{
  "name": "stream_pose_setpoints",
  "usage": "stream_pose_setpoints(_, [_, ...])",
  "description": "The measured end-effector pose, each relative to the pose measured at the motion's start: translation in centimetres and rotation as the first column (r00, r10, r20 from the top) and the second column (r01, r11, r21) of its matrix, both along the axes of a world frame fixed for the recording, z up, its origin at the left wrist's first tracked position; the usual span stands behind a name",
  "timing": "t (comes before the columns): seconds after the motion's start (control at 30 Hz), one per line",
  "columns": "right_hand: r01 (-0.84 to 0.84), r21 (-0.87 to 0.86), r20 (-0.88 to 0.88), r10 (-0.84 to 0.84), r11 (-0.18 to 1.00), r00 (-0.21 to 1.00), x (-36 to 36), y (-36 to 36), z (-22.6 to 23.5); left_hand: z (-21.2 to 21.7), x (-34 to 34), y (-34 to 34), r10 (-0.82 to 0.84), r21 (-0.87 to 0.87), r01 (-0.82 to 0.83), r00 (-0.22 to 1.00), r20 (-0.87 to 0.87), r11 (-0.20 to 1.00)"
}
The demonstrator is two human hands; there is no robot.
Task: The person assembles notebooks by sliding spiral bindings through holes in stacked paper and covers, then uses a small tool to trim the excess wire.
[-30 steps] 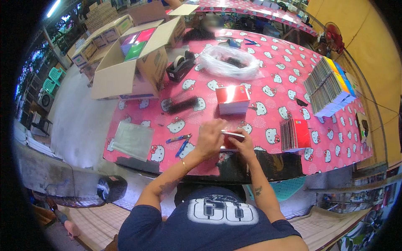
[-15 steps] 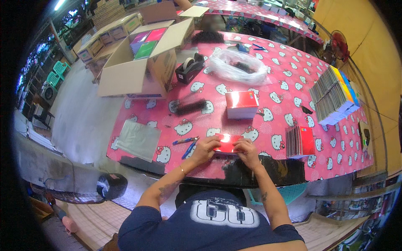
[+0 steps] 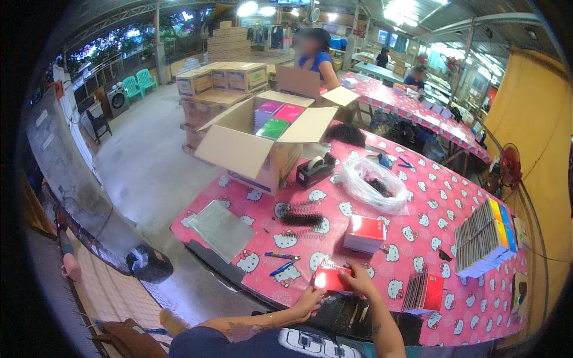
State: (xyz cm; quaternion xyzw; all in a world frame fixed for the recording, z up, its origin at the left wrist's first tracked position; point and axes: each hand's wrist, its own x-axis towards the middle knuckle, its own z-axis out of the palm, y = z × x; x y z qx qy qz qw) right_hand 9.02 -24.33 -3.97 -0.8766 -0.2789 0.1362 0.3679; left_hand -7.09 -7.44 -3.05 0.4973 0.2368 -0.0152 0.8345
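Both hands have slid toward the table's near edge; left hand [image 3: 308, 300] and right hand [image 3: 359, 277] pinch a glossy red rectangular notebook [image 3: 332, 278].

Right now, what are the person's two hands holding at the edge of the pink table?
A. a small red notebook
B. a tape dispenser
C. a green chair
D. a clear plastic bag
A: the left hand and the right hand both grip a small red notebook at the near edge of the pink table; the tape dispenser and the clear plastic bag lie farther off, untouched.
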Motion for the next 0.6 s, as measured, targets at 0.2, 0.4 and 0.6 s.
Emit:
stream_pose_setpoints(0.2, [0.216, 0.003, -0.057, -0.215, 0.976, 0.975, -6.8, -1.4, 1.0, -1.2, 5.2, 0.7, -0.020, 0.359, 0.045, 0.997, -0.074, 0.932])
stream_pose_setpoints(0.4, [0.107, -0.048, -0.023, -0.108, 0.993, 0.994, -13.3, -0.2, 1.3, 1.0, 14.1, 2.4, -0.589, 0.828, 0.431, 0.792, -0.157, 0.358])
stream_pose_setpoints(0.6, [-0.025, -0.105, 0.478, 0.072, 0.994, 0.875, -13.2, 4.2, -1.7, 2.3, 15.9, -0.2, -0.735, 0.886, -0.442, 0.646, 0.206, -0.140])
